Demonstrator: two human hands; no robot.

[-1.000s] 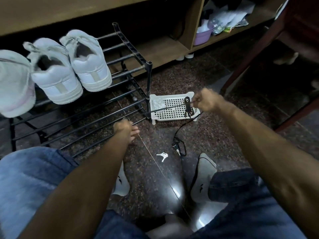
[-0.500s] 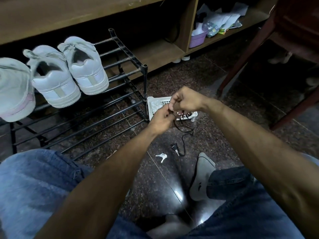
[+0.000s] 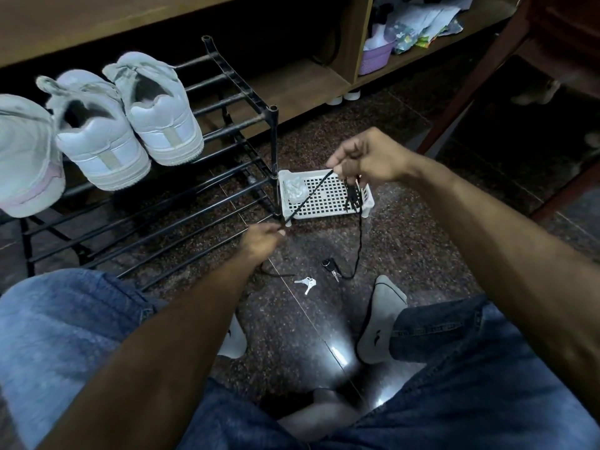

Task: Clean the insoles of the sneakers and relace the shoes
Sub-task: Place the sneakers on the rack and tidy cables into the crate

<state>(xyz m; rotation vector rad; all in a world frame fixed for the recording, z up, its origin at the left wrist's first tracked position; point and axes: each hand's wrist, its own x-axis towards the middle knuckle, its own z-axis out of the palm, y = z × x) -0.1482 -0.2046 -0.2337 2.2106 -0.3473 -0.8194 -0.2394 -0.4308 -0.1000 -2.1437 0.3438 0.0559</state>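
both hands pinch the black lace [image 3: 308, 198]: right hand [image 3: 370, 157] high, left hand [image 3: 261, 240] low. it looks soft, light and floppy; best held near its tip.

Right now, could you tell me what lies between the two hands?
In the head view, a taut stretch of black shoelace runs from the left hand to the right hand.

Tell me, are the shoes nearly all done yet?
Not yet. The white sneakers sit on the black rack with no laces visible from behind. The left hand and right hand stretch a black lace between them. Threading it into a shoe is left. Whether the insoles are clean cannot be seen.
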